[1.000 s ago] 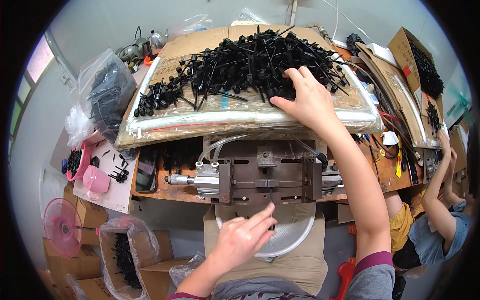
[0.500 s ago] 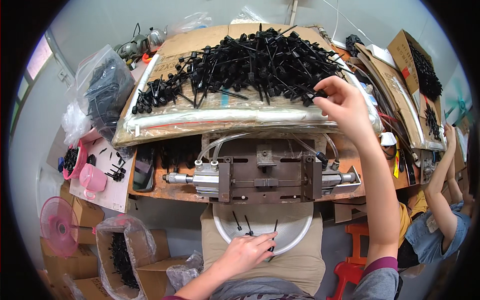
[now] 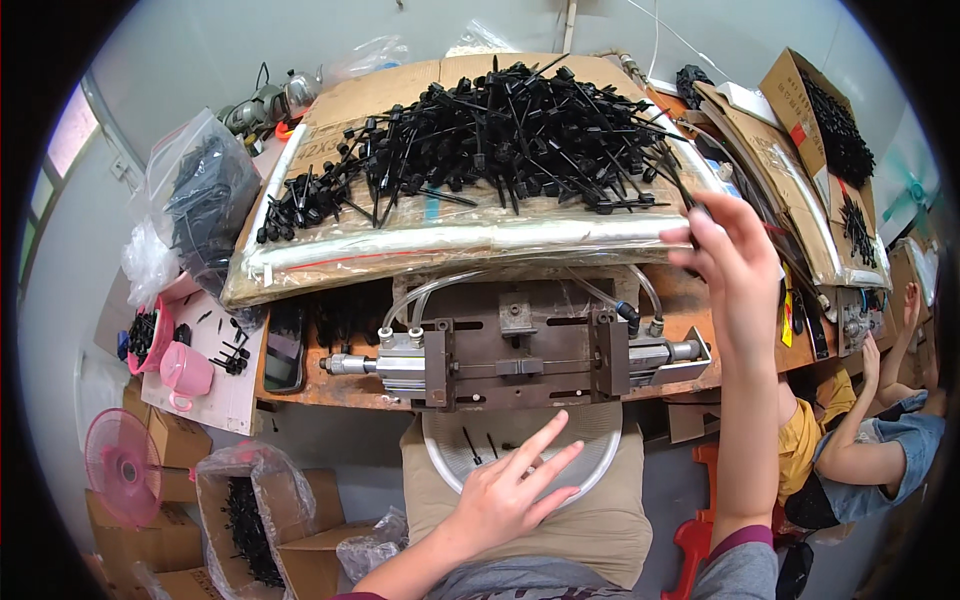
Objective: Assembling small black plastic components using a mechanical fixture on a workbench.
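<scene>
A large heap of black plastic pieces (image 3: 500,140), each a thin stem with a chunky head, lies on a wrapped cardboard tray. At the tray's right front corner my right hand (image 3: 738,262) pinches one of these pieces (image 3: 683,190) by its head, somewhat blurred. My left hand (image 3: 508,505) is open, fingers spread, above the white mesh basket (image 3: 432,452) on my lap. A few black pieces (image 3: 472,446) lie in the basket. Between tray and basket is a metal clamping fixture (image 3: 518,367) with an air cylinder on either side; its middle holds no black piece that I can see.
Clear hoses (image 3: 412,292) run from the fixture under the tray. On the left are a pink cup (image 3: 186,368), a pink fan (image 3: 122,467) and a lined carton (image 3: 250,530) of black pieces. At right, a co-worker's arms (image 3: 860,430) are near another fixture; a red stool (image 3: 692,550) stands below.
My right hand has drawn away from the heap, rightward and nearer, with a black piece. My left hand has risen slightly and spread its fingers. The view has shifted a little.
</scene>
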Tool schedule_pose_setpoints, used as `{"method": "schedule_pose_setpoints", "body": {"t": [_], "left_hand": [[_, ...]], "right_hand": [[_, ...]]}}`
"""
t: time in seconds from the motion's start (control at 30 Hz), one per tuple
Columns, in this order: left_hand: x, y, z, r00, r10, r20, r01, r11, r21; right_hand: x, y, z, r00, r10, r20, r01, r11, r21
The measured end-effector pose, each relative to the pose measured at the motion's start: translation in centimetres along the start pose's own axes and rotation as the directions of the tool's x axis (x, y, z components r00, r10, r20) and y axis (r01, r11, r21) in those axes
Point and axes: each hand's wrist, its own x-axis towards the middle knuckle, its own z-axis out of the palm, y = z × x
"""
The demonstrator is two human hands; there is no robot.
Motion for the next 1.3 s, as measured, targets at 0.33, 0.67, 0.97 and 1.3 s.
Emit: {"method": "schedule_pose_setpoints", "body": {"t": [0.33, 0.67, 0.97, 1.3], "left_hand": [[3.2, 2.0, 0.5, 0.900, 0.095, -0.425, -0.029, 0.987, 0.159], [3.0, 3.7, -0.1, 0.957, 0.139, -0.256, -0.132, 0.990, 0.046], [2.6, 4.1, -0.3, 0.962, 0.180, -0.207, -0.176, 0.984, 0.035], [2.7, 4.2, -0.4, 0.950, 0.246, -0.194, -0.241, 0.969, 0.048]], "right_hand": [[-15.5, 4.3, 3.3, 0.988, 0.005, 0.157, -0.006, 1.000, 0.003], [-17.5, 4.1, 1.5, 0.991, 0.029, 0.130, -0.036, 0.998, 0.051], [-18.3, 4.4, 1.3, 0.995, -0.012, 0.098, 0.001, 0.994, 0.107], [-18.6, 3.5, 1.4, 0.995, -0.098, 0.032, 0.096, 0.992, 0.082]]}}
